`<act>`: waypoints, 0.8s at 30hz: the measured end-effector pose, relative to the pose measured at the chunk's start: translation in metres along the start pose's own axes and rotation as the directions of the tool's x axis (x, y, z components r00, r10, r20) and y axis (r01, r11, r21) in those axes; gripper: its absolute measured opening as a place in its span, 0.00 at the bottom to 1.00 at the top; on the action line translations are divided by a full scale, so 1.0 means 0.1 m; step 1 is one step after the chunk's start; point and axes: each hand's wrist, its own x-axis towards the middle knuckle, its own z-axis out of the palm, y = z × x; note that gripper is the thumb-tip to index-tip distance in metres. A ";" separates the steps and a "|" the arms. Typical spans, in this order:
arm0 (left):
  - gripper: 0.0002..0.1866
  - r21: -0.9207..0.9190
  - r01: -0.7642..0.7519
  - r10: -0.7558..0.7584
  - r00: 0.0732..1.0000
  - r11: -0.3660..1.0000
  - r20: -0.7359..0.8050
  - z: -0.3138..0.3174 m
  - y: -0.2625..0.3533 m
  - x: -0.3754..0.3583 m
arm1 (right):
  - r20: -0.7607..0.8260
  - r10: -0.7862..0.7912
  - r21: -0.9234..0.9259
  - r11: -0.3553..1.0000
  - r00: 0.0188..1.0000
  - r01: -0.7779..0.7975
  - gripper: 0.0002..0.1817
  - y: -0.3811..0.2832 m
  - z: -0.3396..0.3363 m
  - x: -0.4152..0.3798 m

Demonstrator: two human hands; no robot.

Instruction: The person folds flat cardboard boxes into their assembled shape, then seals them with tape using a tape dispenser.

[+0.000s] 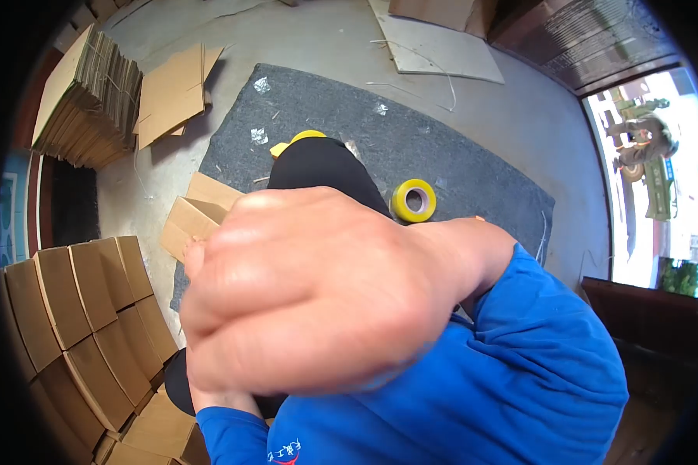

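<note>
My right hand (310, 287) fills the middle of the view, close to the camera, with its fingers curled closed. Anything inside that fist is hidden. Behind it, a small brown cardboard box (186, 221) with a raised flap shows at the left. Fingertips of my left hand (195, 253) grip the box's near edge; most of that hand is covered by the right one. A roll of yellow tape (401, 203) stands on the grey mat (473, 178), just beyond my right wrist. Another yellow item (309, 135), partly hidden, lies behind my dark-clothed knee (318, 167).
Closed cardboard boxes (93, 287) are stacked at the left. A tied bundle of flat cardboard (93, 101) and loose flat sheets (174, 89) sit at the upper left. Scraps of clear film (259, 136) litter the mat. A bright doorway (659, 178) opens at the right.
</note>
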 end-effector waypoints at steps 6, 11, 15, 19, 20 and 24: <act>0.16 -0.074 0.080 -0.090 0.985 0.994 -0.147 0.12 -0.12 0.10 | 0.022 0.128 0.205 0.970 0.992 -0.129 0.04 0.43 0.26 -0.28; 0.21 0.068 -0.078 0.065 0.982 0.995 0.178 -0.43 -0.08 0.04 | 0.105 0.172 -0.016 0.985 0.979 -0.172 0.01 0.46 -0.20 -0.27; 0.22 -0.058 -0.141 0.149 0.971 0.988 0.185 -0.54 -0.25 0.10 | 0.021 0.216 -0.180 0.961 0.976 -0.208 0.16 0.37 -0.99 -0.40; 0.21 0.038 -0.195 0.184 0.962 0.980 0.204 -0.57 -0.14 0.10 | -0.182 0.256 -0.304 0.903 0.949 -0.302 0.18 0.05 -1.22 -0.44; 0.21 0.080 -0.211 0.189 0.957 0.974 0.220 -0.61 -0.07 0.13 | -0.238 0.246 -0.360 0.876 0.940 -0.321 0.19 0.07 -1.13 -0.42; 0.23 0.162 -0.277 0.242 0.949 0.947 0.203 -0.46 -0.03 0.32 | -0.378 0.157 -0.498 0.796 0.913 -0.343 0.22 0.12 -0.90 -0.33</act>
